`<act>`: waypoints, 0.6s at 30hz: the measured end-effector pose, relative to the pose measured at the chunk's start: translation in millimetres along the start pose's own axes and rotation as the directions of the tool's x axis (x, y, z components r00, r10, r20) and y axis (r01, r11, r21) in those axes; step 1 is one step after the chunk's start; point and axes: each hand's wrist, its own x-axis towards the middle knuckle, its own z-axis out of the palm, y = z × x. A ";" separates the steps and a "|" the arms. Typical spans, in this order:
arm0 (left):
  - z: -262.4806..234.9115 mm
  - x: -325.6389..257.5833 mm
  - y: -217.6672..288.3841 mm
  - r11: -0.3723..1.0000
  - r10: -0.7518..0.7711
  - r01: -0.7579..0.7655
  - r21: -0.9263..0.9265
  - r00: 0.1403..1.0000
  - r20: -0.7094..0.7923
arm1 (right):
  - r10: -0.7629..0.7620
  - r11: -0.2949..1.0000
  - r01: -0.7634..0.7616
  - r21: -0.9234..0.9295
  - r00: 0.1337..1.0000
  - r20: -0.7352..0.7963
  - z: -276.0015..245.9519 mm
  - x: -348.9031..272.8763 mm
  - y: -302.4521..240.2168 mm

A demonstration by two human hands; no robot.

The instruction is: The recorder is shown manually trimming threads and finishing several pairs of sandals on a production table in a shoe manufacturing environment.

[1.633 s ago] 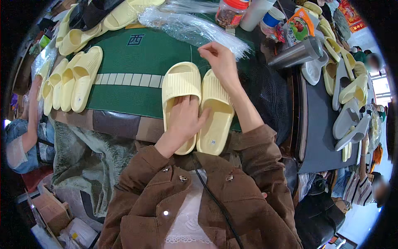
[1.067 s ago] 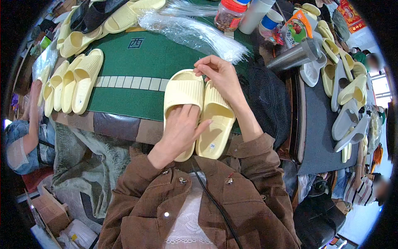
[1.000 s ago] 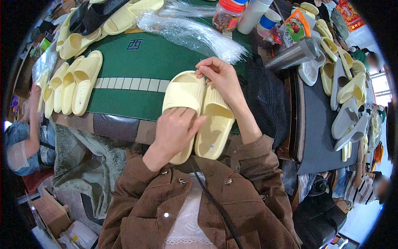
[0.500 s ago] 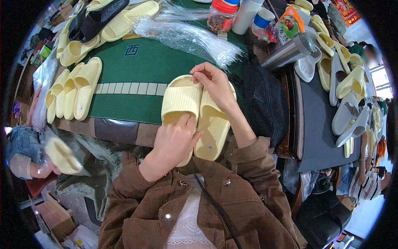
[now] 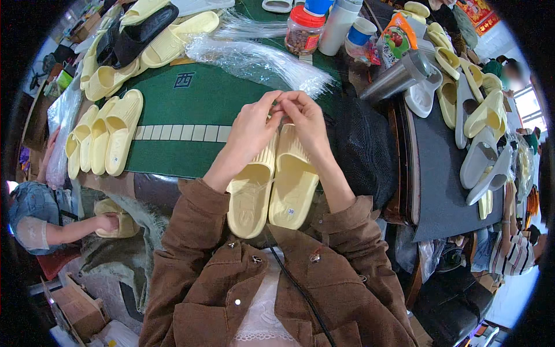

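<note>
A pair of pale yellow slide slippers lies side by side in front of me, toes away: the left slipper (image 5: pixel 250 202) and the right slipper (image 5: pixel 293 194), which carries a small round sticker. My left hand (image 5: pixel 254 132) is over the left slipper's strap. Above the right one's strap is my right hand (image 5: pixel 303 122). Both hands meet at the far end of the pair, thumbs and fingertips pinched together. Whatever they pinch is too small to make out, and the hands hide the toe ends.
A bundle of clear plastic strands (image 5: pixel 272 61) lies beyond my hands on the green mat (image 5: pixel 173 104). More yellow slippers (image 5: pixel 123 133) stand to the left. A red-lidded jar (image 5: pixel 304 30) and a metal tumbler (image 5: pixel 396 75) are at the back. At left, a co-worker's hand (image 5: pixel 107 222) holds a yellow slipper.
My left hand has come out of the left slipper's opening and moved up to meet my right hand. The co-worker's slipper at left has moved right, toward the cloth.
</note>
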 end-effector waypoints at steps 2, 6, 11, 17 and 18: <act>5.8 -3.1 0.5 0.993 0.012 -0.014 -0.121 1.000 -0.017 | -0.038 0.999 0.037 0.024 0.999 0.036 -3.5 -2.7 -7.7; -0.1 -11.5 1.0 0.982 -0.122 0.119 -0.146 0.992 -0.018 | -0.040 0.998 0.040 -0.052 0.999 0.006 -6.2 -10.4 -22.1; 1.5 -20.4 -1.7 0.979 0.154 -0.134 0.153 0.980 -0.129 | -0.030 0.999 0.031 0.014 0.997 -0.069 -9.2 -18.4 -21.4; 8.6 -26.4 -5.7 0.981 0.162 -0.142 0.131 0.974 -0.158 | 0.003 0.978 0.039 0.204 0.979 -0.202 -4.9 -24.7 -2.2; 8.4 -26.9 -6.0 0.993 0.113 -0.107 0.049 0.981 -0.158 | 0.060 0.971 -0.006 0.241 0.974 -0.216 -5.5 -24.4 -1.8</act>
